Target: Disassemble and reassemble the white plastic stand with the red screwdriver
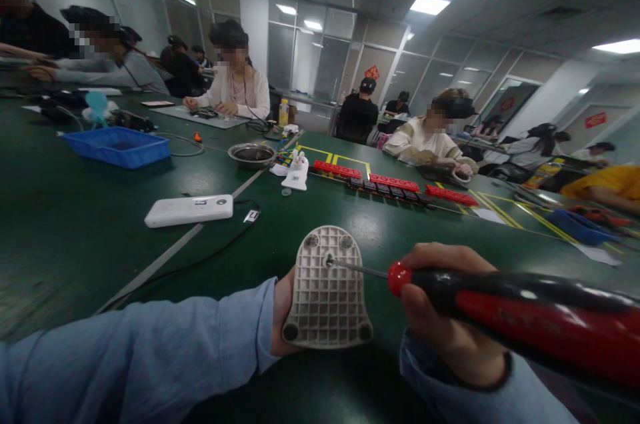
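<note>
A white plastic base (330, 304) with a grid underside and round feet at its corners is held up in front of me. My left hand (284, 311) grips it from behind at its left side, the fingers mostly hidden by it. In my right hand (450, 324) is a large red and black screwdriver (530, 317), thumb and fingers around its front end. The screwdriver's thin shaft points left, and its tip is at the hole near the top of the base.
A white power bank (189, 211) with a black cable lies at the left. Farther back are a blue tray (120, 148), a metal bowl (252, 155), a white figure-like part (296, 174) and red strips (393, 183). Several people sit around the tables.
</note>
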Demonstrator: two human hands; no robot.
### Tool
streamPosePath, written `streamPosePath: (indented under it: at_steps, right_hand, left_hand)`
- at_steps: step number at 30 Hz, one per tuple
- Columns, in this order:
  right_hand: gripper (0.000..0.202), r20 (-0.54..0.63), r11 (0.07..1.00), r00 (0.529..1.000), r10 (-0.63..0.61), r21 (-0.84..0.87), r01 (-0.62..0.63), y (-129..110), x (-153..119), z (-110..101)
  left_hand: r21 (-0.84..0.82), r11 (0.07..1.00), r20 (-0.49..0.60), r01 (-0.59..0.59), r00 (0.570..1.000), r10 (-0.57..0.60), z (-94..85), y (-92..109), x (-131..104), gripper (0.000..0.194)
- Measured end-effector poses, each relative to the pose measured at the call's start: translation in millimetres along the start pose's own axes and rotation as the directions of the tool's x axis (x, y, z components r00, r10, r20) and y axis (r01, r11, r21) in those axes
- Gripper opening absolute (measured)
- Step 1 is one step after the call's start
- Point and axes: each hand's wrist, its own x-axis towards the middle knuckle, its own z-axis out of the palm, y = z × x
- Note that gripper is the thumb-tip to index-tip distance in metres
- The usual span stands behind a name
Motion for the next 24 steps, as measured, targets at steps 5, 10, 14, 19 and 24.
streamPosePath:
  at_steps: [5, 10, 14, 19, 24]
  right_hand:
    - [0.007, 0.028, 0.997, 0.998, 0.056, 0.045, -0.057, 3.2, -1.7, 2.0]
    - [0.007, -0.021, 0.998, 0.999, 0.038, 0.053, -0.037, 4.2, -1.7, 2.7]
    - [0.006, -0.009, 0.997, 0.999, 0.050, 0.065, -0.049, 4.6, 1.9, 4.7]
    - [0.004, -0.001, 0.989, 0.998, 0.070, 0.129, -0.069, 8.4, 3.2, 9.6]
    - [0.004, -0.105, 0.974, 0.983, 0.149, 0.189, -0.127, 14.8, 4.1, 11.5]
  left_hand:
    - [-0.183, 0.980, -0.059, 0.083, 0.994, -0.096, 1.5, 0.8, -0.7, 0.062]
    - [-0.216, 0.973, -0.137, 0.088, 0.983, -0.119, 0.5, 1.4, -1.4, 0.060]
    - [-0.239, 0.967, -0.170, 0.085, 0.977, -0.127, 0.9, 2.2, -1.4, 0.057]
    - [-0.265, 0.960, -0.125, 0.094, 0.983, -0.131, 0.2, 1.9, -2.9, 0.058]
    - [-0.243, 0.965, -0.111, 0.095, 0.986, -0.125, 0.3, 1.6, -1.5, 0.062]
